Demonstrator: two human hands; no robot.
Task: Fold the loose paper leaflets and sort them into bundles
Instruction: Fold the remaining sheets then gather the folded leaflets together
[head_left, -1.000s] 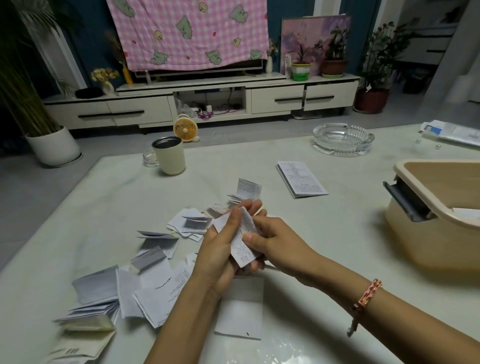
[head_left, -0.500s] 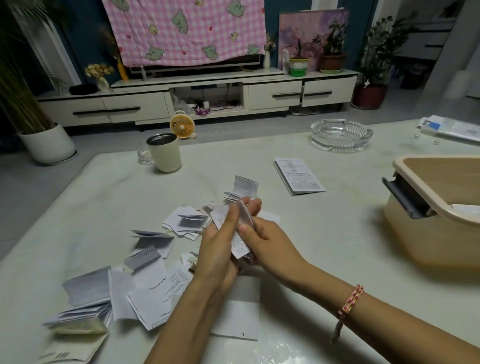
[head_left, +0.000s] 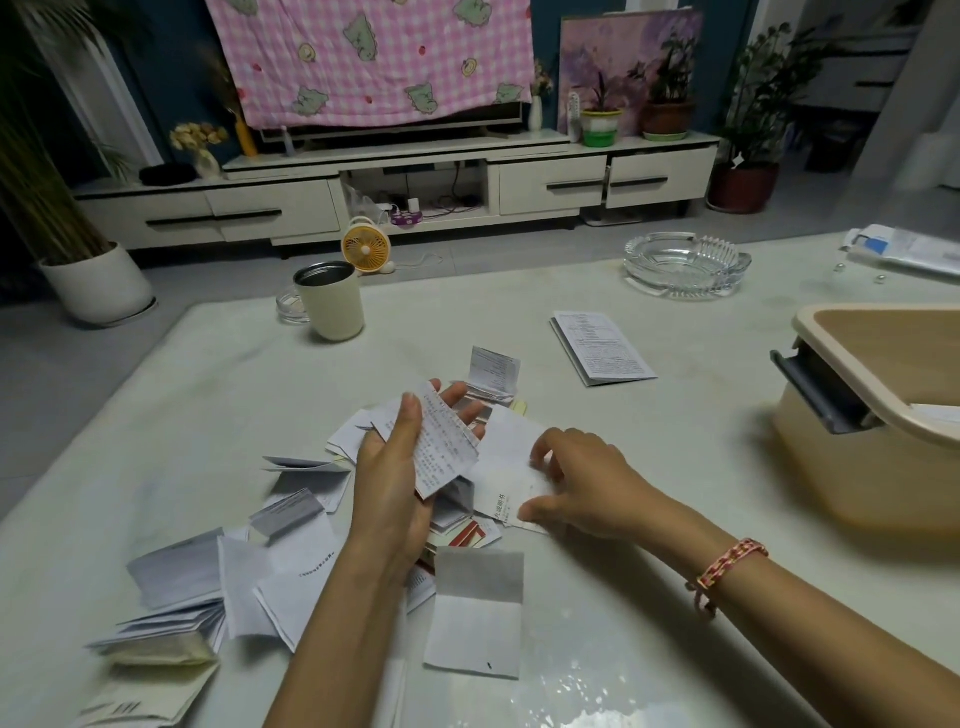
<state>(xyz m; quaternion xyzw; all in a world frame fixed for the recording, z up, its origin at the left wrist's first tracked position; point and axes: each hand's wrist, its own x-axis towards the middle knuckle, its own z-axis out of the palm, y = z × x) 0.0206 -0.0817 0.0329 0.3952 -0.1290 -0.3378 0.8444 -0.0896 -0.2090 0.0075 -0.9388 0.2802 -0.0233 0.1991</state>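
The sorting looked less than half done. Most of the loose leaflets (head_left: 291, 566) lay scattered and overlapping on the left half of the tabletop (head_left: 208, 395), many half-open. Only one thick stack (head_left: 166, 631) by the near-left corner and a folded booklet (head_left: 602, 347) toward the far edge read as finished, and a blank sheet (head_left: 475, 616) lay unfolded at the near edge.

The left hand (head_left: 395, 483) held a printed leaflet (head_left: 448, 444) above the middle of the tabletop. Its thumb was pressed across the front and its fingers (head_left: 460, 396) were spread almost straight behind. That leaflet's long axis ran roughly from near edge to far edge, with the far end leaning left and the printed face turned up toward the camera.

Just beside it, the right hand (head_left: 582, 480) pinched a white leaflet (head_left: 506, 465) with curled fingers at its right edge. This one lay low over the pile, long axis also near to far, its printed title at the near end. It probably needed folding next.
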